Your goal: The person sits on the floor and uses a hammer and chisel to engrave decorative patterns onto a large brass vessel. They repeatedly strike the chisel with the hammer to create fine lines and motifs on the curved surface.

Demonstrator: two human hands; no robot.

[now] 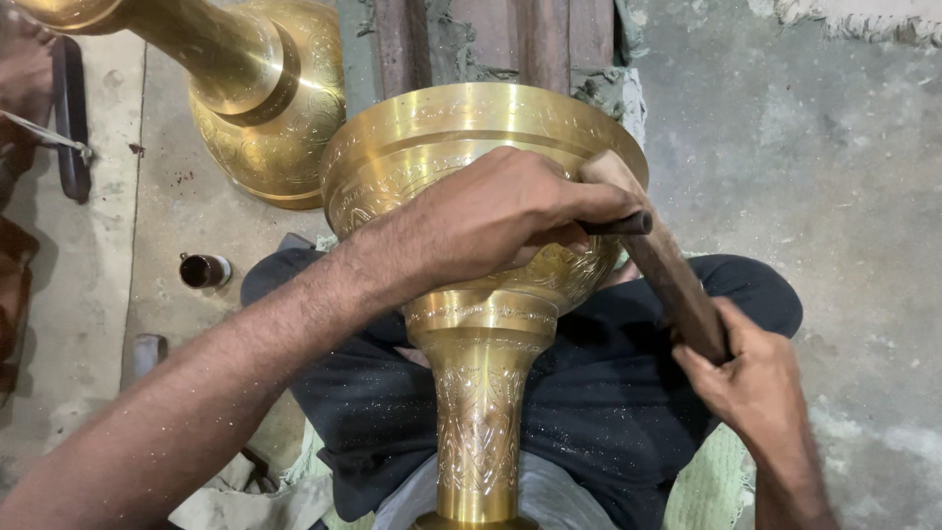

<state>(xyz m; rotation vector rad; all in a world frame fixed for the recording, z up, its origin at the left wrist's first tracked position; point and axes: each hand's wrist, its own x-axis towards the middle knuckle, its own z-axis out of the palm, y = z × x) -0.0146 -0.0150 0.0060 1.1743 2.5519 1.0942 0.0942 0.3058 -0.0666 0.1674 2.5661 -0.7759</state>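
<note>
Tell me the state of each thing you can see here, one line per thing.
Engraved brass vessel: lying across the person's lap, wide mouth facing away.
Left hand: closed on a dark metal punch, resting on the vessel's bowl.
Right hand: gripping a wooden mallet, its head at the punch.
Second brass vessel: on the floor, untouched.
Small dark bottle: lying on its side.

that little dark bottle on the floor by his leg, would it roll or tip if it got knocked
Probably. The small dark bottle looks round-bodied and seems to lie on its side on the bare concrete floor, so a knock would likely set it rolling. It looks small, so likely light. Whether it is glass cannot be told. Neither the left hand nor the right hand is near it.
</note>
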